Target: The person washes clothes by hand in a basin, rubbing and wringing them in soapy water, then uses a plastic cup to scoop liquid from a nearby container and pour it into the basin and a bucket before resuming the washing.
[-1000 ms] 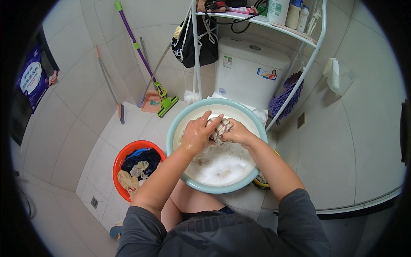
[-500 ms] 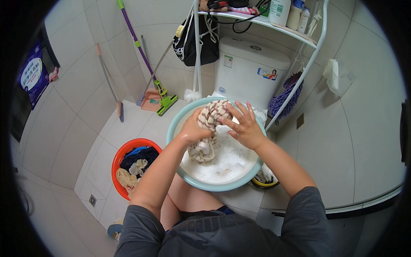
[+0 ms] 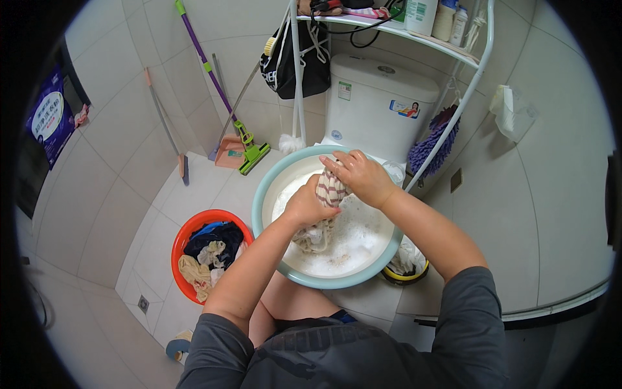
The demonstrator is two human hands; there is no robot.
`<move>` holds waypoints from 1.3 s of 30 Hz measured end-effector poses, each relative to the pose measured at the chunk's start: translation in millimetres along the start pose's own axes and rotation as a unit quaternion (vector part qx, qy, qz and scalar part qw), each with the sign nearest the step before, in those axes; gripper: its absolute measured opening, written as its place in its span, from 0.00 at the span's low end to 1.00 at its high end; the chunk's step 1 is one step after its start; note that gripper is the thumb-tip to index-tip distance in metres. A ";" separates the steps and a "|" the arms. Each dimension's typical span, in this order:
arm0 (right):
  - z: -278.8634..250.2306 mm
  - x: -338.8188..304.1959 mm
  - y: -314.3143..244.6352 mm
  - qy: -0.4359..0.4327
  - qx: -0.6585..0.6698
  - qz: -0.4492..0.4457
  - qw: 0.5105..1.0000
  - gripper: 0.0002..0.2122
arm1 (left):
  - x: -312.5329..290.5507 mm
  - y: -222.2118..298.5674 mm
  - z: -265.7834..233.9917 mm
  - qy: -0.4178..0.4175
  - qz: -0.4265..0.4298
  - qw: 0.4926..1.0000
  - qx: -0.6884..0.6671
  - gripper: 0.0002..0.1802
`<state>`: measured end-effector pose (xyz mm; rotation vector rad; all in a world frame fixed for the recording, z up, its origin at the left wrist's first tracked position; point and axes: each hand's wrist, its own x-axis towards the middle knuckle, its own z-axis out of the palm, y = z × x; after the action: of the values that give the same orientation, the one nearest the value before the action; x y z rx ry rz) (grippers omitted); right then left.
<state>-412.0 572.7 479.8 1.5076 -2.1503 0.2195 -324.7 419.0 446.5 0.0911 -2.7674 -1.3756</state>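
A cream cloth garment with brown stripes [image 3: 331,189] is bunched up between my hands, over a large pale blue-rimmed basin [image 3: 260,201]. My left hand [image 3: 307,204] wraps round its middle from the left. From above, my right hand [image 3: 360,175] closes its fingers over the upper end. The lower part of the garment hangs down into white suds [image 3: 356,236] inside the basin. Some of the cloth is hidden behind my fingers and left wrist.
On the floor at left stands an orange-red tub [image 3: 183,228] of clothes. A lined bin [image 3: 407,259] sits right of the basin. Behind are a toilet [image 3: 382,97] and a white rack [image 3: 476,78]; a green-headed mop [image 3: 254,157], dustpan [image 3: 230,154] and broom [image 3: 184,170] lean back left.
My right hand has gone from spread fingers beside the garment to gripping its upper end. The bunched cloth has shifted slightly right, and my left hand moved with it.
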 end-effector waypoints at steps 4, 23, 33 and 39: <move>1.2 -0.4 1.5 -0.101 0.067 0.110 0.986 0.25 | 0.5 0.3 -3.4 0.058 0.045 0.994 0.081 0.32; 52.3 -24.1 -21.0 -0.088 0.606 0.308 0.728 0.27 | 12.2 -19.2 -9.2 0.232 0.266 0.900 0.257 0.17; 69.5 -30.8 -52.2 0.030 0.364 0.347 0.864 0.46 | 33.3 -23.7 -20.3 0.381 0.025 0.924 -0.026 0.28; 97.4 -10.0 -96.0 0.094 0.287 0.339 0.891 0.52 | 41.3 -32.3 4.5 0.343 0.046 0.842 -0.414 0.24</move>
<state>-351.3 505.8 376.7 0.8520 -2.4817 1.2796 -365.2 400.1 418.7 0.3252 -1.4490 -1.8916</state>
